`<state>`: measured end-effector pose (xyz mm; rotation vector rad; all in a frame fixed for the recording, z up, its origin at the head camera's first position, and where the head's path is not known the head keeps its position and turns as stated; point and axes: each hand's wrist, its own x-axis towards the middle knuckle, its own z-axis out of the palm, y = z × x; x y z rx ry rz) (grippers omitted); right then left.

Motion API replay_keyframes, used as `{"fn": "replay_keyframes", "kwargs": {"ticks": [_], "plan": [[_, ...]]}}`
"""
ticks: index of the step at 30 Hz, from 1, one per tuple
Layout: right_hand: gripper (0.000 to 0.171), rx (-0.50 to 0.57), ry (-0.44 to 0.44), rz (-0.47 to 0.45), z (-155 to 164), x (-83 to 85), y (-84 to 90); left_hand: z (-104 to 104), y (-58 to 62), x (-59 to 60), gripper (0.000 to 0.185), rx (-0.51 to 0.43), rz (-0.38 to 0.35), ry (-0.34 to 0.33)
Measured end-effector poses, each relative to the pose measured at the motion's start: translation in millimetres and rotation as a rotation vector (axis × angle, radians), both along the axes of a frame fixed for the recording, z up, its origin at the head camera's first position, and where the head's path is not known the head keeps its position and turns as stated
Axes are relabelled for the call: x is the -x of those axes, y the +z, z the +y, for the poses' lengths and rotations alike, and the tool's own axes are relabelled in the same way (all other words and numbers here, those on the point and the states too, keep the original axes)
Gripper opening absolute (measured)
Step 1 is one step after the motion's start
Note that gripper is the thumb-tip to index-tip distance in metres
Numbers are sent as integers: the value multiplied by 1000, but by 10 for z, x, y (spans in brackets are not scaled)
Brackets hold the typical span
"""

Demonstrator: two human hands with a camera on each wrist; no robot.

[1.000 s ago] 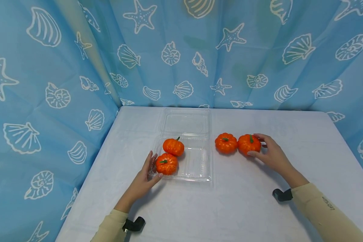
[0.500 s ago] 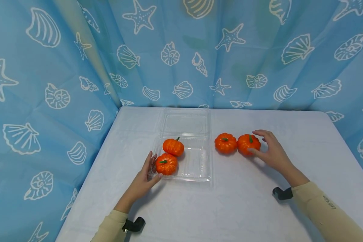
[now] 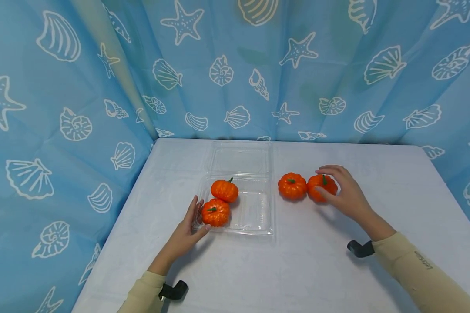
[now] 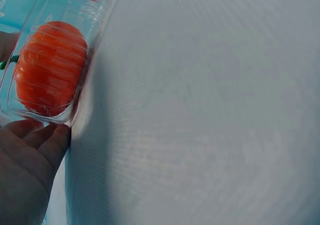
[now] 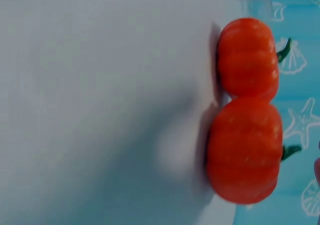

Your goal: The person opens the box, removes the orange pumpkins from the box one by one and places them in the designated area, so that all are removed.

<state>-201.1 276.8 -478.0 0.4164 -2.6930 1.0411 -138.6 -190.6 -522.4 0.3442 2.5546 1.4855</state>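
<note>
A clear plastic clamshell box (image 3: 254, 229) lies open on the white table, its lid flat behind it. Two orange pumpkins sit in its left half, one at the back (image 3: 224, 190) and one at the front (image 3: 216, 212). My left hand (image 3: 189, 224) rests against the box's front left corner with straight fingers. The left wrist view shows the front pumpkin (image 4: 47, 67) through the box wall (image 4: 97, 35), with my fingers (image 4: 30, 155) just below. To the right, two more pumpkins (image 3: 292, 185) (image 3: 321, 187) stand side by side. My right hand (image 3: 342, 191) arches over the right one (image 5: 245, 150), thumb on its near side.
A blue curtain printed with shells and starfish (image 3: 235, 69) closes the table in at the back and on both sides. The right half of the box holds nothing. Bare white table (image 3: 297, 269) stretches in front of the box and pumpkins.
My right hand has shifted left and its fingers have come over the top of the right pumpkin. The left hand, box and pumpkins have not moved.
</note>
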Motion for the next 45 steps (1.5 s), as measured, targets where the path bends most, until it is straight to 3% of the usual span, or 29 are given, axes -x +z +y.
{"fn": "replay_keyframes", "kwargs": {"ticks": [23,45], "plan": [[39,33,247,-26,-607,69,166,23,52,-17,97,11,17,0],[42,28,351,-190,-1227,295,166,21,52,-18,96,1,22,-1]]}}
